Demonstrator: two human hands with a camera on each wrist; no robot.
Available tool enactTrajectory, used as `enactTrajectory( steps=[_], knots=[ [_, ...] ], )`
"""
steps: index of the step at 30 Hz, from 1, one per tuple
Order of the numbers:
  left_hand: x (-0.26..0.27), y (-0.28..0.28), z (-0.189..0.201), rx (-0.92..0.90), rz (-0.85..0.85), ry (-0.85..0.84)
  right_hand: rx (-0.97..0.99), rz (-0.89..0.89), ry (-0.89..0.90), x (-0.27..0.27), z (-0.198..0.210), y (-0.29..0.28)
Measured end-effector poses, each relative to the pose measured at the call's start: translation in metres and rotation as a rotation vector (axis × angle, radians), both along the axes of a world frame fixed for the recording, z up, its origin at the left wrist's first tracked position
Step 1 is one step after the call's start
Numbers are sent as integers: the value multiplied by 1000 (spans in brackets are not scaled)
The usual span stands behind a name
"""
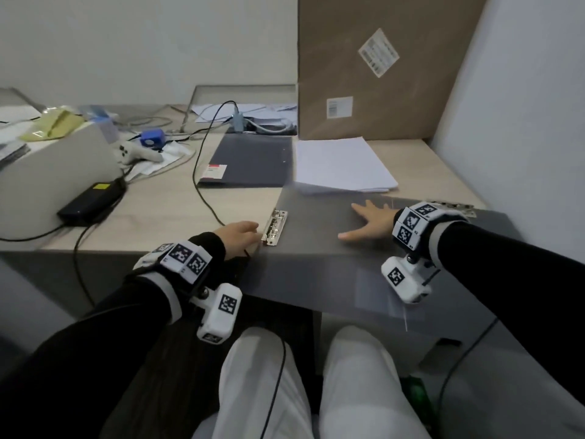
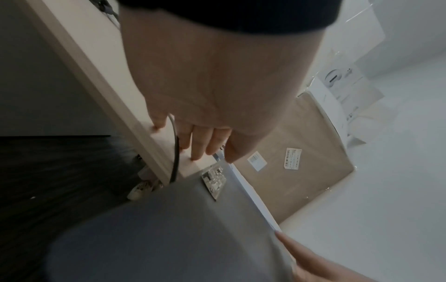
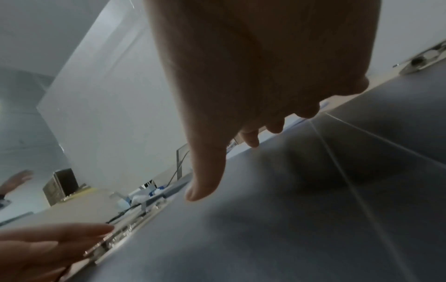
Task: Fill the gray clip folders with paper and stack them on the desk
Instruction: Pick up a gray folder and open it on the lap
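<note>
A gray clip folder lies opened flat across the desk's front edge, hanging partly over my lap. Its metal clip sits at the folder's left side, also seen as the clip and the clip. My left hand rests on the desk just left of the clip, fingers straight. My right hand lies flat on the gray folder with fingers spread. A white paper stack lies behind the folder. A closed dark gray folder lies left of the paper.
A tall brown cardboard sheet leans at the back right. A black power brick and black cables cross the left desk beside a white box. A second metal clip shows past my right wrist.
</note>
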State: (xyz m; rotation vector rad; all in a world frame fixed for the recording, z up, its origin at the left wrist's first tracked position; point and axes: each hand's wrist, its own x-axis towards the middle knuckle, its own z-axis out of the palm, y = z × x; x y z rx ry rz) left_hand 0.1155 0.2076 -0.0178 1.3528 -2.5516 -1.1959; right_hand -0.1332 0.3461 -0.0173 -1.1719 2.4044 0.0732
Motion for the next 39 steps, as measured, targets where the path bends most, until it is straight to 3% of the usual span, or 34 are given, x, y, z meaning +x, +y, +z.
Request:
enactTrajectory(
  steps=[5,10,15,26,32,34,39],
  knots=[
    [27,-22,0,-95,-35,-173,23,23,-26,-4,-12,-1],
    [40,-30,6,-163,-19,-163,48,102,-39,-3,-13,-2],
    [28,-11,2,-131,-129,-96,55,128,-53,-2,-13,-2],
    [-7,-10,-2,-262,-316,-296,15,133,-70,-7,-21,-2],
    [-5,-19,-10,-290,-376,-304,-19,138,-78,-9,-24,1],
    [0,-26,-8,-215,-324,-207,-25,143,-86,-10,-25,2],
    [-24,-34,2,-41,54,55,-20,157,-94,-6,-23,3]
  ],
)
